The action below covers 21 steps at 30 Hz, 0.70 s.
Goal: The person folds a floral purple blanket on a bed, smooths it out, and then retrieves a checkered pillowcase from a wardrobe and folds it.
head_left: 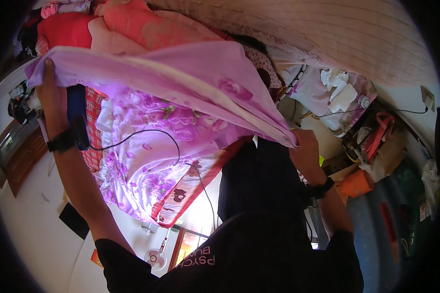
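Observation:
A purple and white bed sheet (pixel 186 73) with rose prints is stretched between my two hands, its upper edge raised and folded over. At the far left, my left hand (pixel 48 80) grips one corner, thumb up against the cloth. Lower and to the right, my right hand (pixel 304 150) is closed on the opposite end. Between them the cloth sags, and its rose-printed part spreads over the bed below. A black cable (pixel 176 141) hangs across the sheet from near my left wrist.
Red and pink bedding (pixel 132 27) lies at the far side. Red plaid cloth (pixel 93 132) shows beside the sheet. To the right are a small table (pixel 337 124) with crumpled white tissues (pixel 342 95), and an orange container (pixel 355 183). A white fan (pixel 156 259) stands at the lower left.

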Each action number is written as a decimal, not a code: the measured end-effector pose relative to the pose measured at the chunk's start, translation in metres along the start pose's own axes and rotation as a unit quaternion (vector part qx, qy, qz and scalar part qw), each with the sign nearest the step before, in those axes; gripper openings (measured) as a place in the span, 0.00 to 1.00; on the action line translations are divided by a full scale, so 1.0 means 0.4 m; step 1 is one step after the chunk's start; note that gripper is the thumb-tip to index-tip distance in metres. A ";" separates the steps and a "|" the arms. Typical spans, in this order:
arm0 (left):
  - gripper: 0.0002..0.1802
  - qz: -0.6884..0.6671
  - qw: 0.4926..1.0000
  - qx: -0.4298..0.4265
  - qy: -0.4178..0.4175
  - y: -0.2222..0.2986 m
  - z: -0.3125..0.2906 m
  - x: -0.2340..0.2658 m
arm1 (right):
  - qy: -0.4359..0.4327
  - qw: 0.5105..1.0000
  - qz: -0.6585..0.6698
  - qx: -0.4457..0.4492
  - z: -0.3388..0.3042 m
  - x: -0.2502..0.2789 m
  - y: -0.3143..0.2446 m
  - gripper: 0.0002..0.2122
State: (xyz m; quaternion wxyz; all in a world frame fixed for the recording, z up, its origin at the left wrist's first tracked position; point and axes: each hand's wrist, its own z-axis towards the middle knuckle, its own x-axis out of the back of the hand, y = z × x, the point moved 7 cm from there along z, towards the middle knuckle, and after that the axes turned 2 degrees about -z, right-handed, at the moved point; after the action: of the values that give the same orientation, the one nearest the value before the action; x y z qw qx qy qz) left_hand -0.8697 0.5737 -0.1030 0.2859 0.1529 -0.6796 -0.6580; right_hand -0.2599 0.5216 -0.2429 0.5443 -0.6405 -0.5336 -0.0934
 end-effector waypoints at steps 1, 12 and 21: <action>0.18 0.020 1.000 0.014 0.015 0.001 -0.013 0.021 | 0.033 0.999 -0.037 0.000 -0.009 0.013 0.013 0.12; 0.20 0.346 0.876 0.209 -0.262 0.135 -0.147 -0.044 | 0.081 0.933 0.233 -0.263 0.036 -0.051 0.306 0.07; 0.16 0.594 0.678 -0.341 -0.267 0.218 -0.261 -0.186 | 0.024 0.966 0.211 -0.147 0.048 -0.063 0.280 0.06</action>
State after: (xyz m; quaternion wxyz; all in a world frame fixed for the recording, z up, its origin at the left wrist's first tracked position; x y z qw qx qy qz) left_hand -0.7345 0.5404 -0.0344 0.4553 -0.5736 -0.4031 -0.5488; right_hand -0.1913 0.5406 -0.3348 0.4647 -0.8091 -0.3531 -0.0689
